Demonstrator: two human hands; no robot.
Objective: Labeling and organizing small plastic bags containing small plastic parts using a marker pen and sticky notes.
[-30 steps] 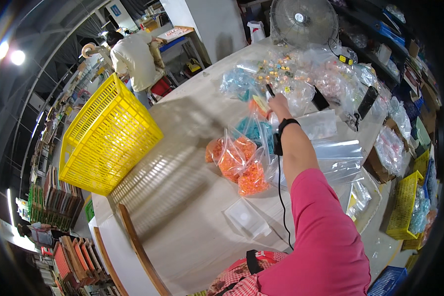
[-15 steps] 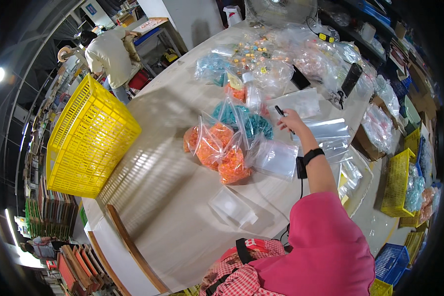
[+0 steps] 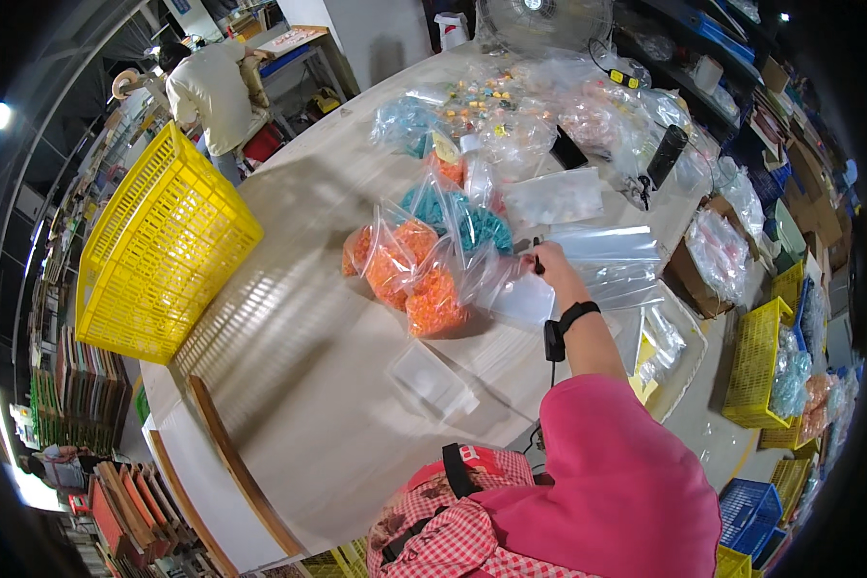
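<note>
My right hand (image 3: 554,270) is closed around a black pen (image 3: 537,260). It hovers over or touches the clear flat bags (image 3: 527,301) at the middle of the table; I cannot tell which. Just left of it stand clear bags filled with small orange pieces (image 3: 435,303) and a bag of teal pieces (image 3: 482,229). To the right of the hand lies a stack of clear plastic bags (image 3: 607,252). A small translucent tray (image 3: 432,381) sits nearer to me. My left hand is out of view.
A yellow basket (image 3: 164,250) stands at the table's left edge. Loose clear bags (image 3: 597,120), a black phone (image 3: 568,148) and a black cylinder (image 3: 667,156) lie at the back. A fan (image 3: 539,24) stands behind them. A person (image 3: 212,101) works at the far left.
My right hand has moved down toward me with the pen, from near the far white sheet to the clear flat bags. The whole view has shifted slightly.
</note>
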